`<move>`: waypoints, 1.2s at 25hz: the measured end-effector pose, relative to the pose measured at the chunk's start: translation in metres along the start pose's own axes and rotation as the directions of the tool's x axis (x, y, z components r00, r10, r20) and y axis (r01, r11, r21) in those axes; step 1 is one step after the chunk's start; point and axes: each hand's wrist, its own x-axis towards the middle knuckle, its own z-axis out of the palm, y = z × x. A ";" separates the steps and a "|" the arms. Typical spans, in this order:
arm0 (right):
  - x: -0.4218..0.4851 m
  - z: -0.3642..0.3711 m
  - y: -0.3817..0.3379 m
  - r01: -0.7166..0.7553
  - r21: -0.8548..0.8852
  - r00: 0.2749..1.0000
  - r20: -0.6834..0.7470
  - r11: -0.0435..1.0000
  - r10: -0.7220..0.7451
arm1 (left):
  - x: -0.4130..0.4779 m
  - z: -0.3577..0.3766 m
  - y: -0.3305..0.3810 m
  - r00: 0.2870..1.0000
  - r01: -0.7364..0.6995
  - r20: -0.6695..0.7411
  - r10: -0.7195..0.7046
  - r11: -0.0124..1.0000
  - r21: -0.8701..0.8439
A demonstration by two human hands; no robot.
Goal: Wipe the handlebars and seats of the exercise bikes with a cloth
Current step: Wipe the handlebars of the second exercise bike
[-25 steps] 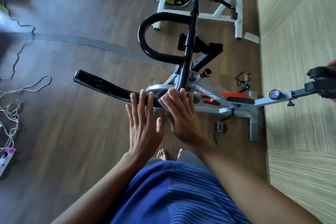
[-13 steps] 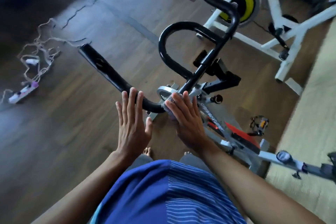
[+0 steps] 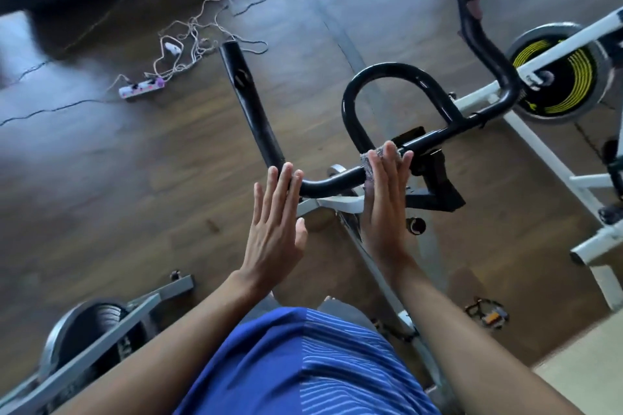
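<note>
Legible text: none.

Surfaces checked:
- The black handlebar (image 3: 256, 118) has a small round mark near its left end, too blurred to read.
- The flywheel (image 3: 573, 87) of the white bike has yellow stripes that are pattern only. A yellow mark at its lower edge is too small to make out.
- The power strip (image 3: 141, 88) on the floor shows coloured spots, with no characters resolvable.
- The grey frame tube (image 3: 379, 280) below the bar is largely hidden behind the right hand (image 3: 384, 199) and forearm. The visible stretch is plain.
</note>
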 end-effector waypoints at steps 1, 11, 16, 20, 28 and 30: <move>0.000 -0.002 0.001 0.034 -0.004 0.999 0.022 0.999 -0.034 | -0.001 0.000 0.000 1.000 0.003 0.002 -0.003 1.000 0.005; 0.036 -0.045 -0.056 -0.136 0.109 0.986 0.113 0.985 0.124 | 0.020 -0.028 -0.018 0.996 0.069 -0.039 -0.081 0.967 -0.245; 0.103 -0.024 -0.134 -0.052 0.110 0.974 0.227 0.993 0.025 | 0.092 -0.074 -0.063 0.880 0.350 -0.118 -0.460 0.795 -0.496; 0.148 0.037 -0.174 -0.111 0.106 0.956 0.282 0.988 0.077 | 0.151 -0.089 -0.101 0.789 0.464 0.075 -0.610 0.512 -0.723; 0.173 0.126 -0.160 -0.079 0.084 0.966 0.252 0.993 0.055 | 0.182 -0.097 -0.108 0.751 0.546 0.511 -0.418 -0.040 -0.837; 0.175 0.132 -0.156 -0.064 0.093 0.968 0.248 0.994 0.039 | 0.183 -0.100 -0.111 0.756 0.550 0.516 -0.403 -0.034 -0.834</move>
